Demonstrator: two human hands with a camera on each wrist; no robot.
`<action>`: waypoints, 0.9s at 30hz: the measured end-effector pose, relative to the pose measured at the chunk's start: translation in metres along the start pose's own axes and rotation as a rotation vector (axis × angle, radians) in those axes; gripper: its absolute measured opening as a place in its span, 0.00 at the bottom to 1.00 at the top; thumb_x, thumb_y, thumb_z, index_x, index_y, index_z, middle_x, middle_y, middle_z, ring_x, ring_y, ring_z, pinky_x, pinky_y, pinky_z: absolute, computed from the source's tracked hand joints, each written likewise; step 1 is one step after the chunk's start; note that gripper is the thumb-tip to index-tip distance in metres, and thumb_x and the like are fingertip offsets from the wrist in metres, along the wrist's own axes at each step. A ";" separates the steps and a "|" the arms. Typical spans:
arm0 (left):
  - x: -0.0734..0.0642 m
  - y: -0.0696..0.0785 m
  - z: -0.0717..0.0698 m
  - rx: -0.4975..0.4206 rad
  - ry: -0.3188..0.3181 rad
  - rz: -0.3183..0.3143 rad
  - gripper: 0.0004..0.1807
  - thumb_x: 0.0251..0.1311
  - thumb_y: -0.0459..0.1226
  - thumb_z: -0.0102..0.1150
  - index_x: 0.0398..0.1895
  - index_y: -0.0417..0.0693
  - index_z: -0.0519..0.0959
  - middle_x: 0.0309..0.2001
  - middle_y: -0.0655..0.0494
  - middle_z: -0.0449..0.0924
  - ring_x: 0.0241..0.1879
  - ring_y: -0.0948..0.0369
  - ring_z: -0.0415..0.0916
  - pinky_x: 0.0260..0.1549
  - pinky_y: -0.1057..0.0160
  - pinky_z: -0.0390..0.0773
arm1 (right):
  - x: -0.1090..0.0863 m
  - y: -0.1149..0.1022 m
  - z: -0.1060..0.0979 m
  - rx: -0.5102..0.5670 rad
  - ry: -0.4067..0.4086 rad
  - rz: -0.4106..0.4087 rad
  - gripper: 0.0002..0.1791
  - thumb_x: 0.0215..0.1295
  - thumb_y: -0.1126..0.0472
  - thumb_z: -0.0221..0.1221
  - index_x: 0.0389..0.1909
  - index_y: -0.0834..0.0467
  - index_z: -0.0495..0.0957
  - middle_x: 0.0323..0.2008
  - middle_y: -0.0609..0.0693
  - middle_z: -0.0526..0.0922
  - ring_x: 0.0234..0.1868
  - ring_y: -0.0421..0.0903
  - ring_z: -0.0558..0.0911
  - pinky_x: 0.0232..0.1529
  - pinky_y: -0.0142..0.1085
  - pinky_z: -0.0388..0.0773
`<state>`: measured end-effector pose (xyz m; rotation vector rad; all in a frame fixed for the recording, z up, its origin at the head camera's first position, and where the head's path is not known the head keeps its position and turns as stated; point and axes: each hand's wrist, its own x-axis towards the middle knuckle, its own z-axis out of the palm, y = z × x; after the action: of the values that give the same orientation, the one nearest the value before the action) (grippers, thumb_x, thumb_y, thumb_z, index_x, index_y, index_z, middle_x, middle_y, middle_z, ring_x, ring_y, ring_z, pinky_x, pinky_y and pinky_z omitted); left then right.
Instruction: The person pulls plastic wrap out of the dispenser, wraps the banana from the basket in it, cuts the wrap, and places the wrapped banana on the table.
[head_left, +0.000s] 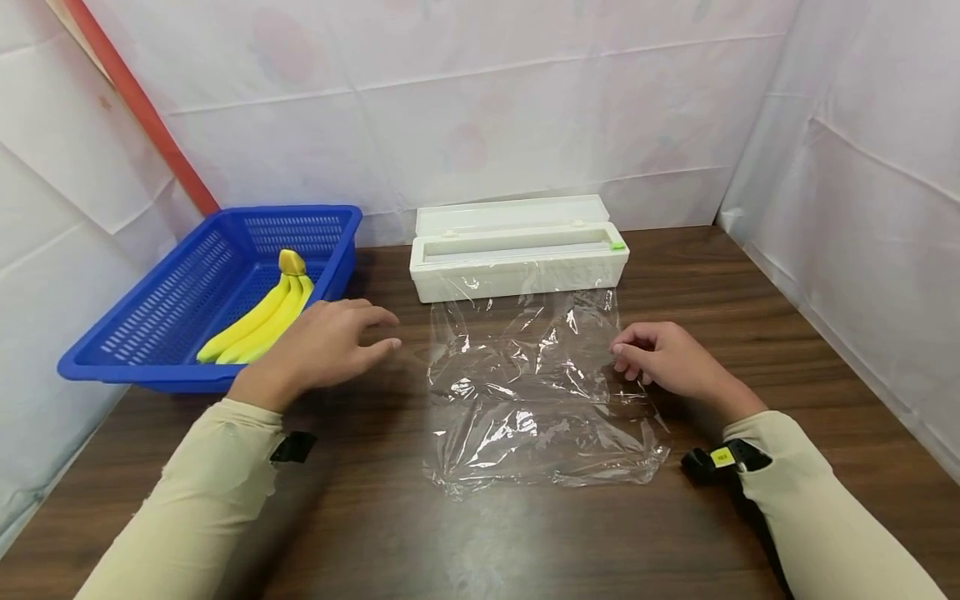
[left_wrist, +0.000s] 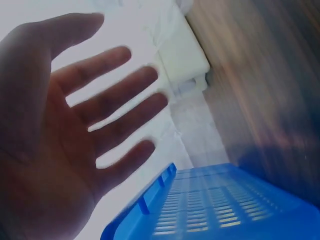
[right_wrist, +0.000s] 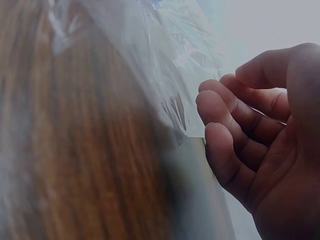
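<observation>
A sheet of clear plastic wrap point(head_left: 525, 421) lies crinkled on the table, running out over the front of a white wrap dispenser box point(head_left: 517, 282) with its lid up. My left hand point(head_left: 326, 340) hovers beside the blue basket, left of the film. Its fingers are spread and hold nothing in the left wrist view. At the film's right edge is my right hand point(head_left: 667, 358). In the right wrist view its fingers point(right_wrist: 220, 150) curl loosely beside the wrap point(right_wrist: 160, 60), with nothing visible between them and the thumb.
At the left stands a blue plastic basket point(head_left: 345, 223) with a bunch of yellow bananas point(head_left: 273, 321) inside. A small green tab point(head_left: 617, 246) sits on the box's right end. White sheeting point(head_left: 480, 108) hangs round the back and sides of the dark wooden table point(head_left: 360, 517).
</observation>
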<state>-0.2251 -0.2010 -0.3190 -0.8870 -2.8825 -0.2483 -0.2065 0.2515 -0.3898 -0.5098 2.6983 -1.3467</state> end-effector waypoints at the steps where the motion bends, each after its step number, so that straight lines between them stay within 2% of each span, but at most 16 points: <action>1: -0.001 0.000 -0.002 0.029 0.013 -0.005 0.20 0.66 0.50 0.61 0.53 0.48 0.84 0.49 0.49 0.84 0.51 0.48 0.79 0.52 0.42 0.73 | 0.000 0.000 0.000 -0.001 -0.004 0.002 0.11 0.75 0.59 0.57 0.40 0.63 0.83 0.30 0.54 0.84 0.29 0.48 0.82 0.27 0.37 0.81; 4: -0.002 -0.002 -0.006 0.067 0.024 -0.028 0.24 0.66 0.53 0.59 0.57 0.48 0.82 0.53 0.45 0.82 0.55 0.45 0.76 0.55 0.37 0.68 | 0.001 0.001 0.001 -0.002 -0.012 0.013 0.11 0.75 0.59 0.57 0.41 0.63 0.83 0.30 0.53 0.84 0.28 0.48 0.82 0.27 0.37 0.80; 8: -0.006 -0.004 -0.012 0.060 0.022 -0.061 0.25 0.66 0.55 0.59 0.58 0.50 0.82 0.56 0.45 0.80 0.59 0.44 0.73 0.56 0.34 0.64 | 0.001 0.003 0.001 -0.013 -0.015 0.022 0.11 0.75 0.59 0.57 0.41 0.62 0.83 0.30 0.52 0.84 0.28 0.48 0.82 0.26 0.37 0.80; 12: -0.009 -0.009 -0.018 0.052 0.039 -0.064 0.23 0.67 0.53 0.60 0.56 0.48 0.83 0.56 0.44 0.79 0.59 0.43 0.72 0.54 0.34 0.67 | 0.002 0.003 0.002 -0.016 -0.021 0.020 0.11 0.75 0.59 0.57 0.40 0.62 0.83 0.30 0.52 0.84 0.28 0.48 0.82 0.27 0.37 0.80; 18: -0.014 -0.017 -0.026 0.036 0.067 -0.036 0.20 0.69 0.49 0.59 0.53 0.45 0.84 0.53 0.42 0.80 0.55 0.42 0.75 0.52 0.39 0.73 | 0.002 0.003 0.003 -0.017 -0.026 0.016 0.11 0.75 0.59 0.57 0.39 0.61 0.84 0.30 0.52 0.84 0.28 0.47 0.82 0.27 0.37 0.80; 27: -0.018 -0.029 -0.040 -0.023 -0.041 -0.087 0.18 0.73 0.45 0.56 0.58 0.45 0.81 0.59 0.41 0.77 0.60 0.42 0.72 0.56 0.36 0.71 | 0.001 0.001 0.004 -0.036 -0.029 0.015 0.11 0.75 0.58 0.57 0.39 0.61 0.84 0.29 0.51 0.84 0.29 0.47 0.82 0.28 0.37 0.80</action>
<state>-0.2247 -0.2420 -0.2859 -0.7808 -2.9656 -0.2752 -0.2071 0.2490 -0.3930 -0.5073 2.7018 -1.2790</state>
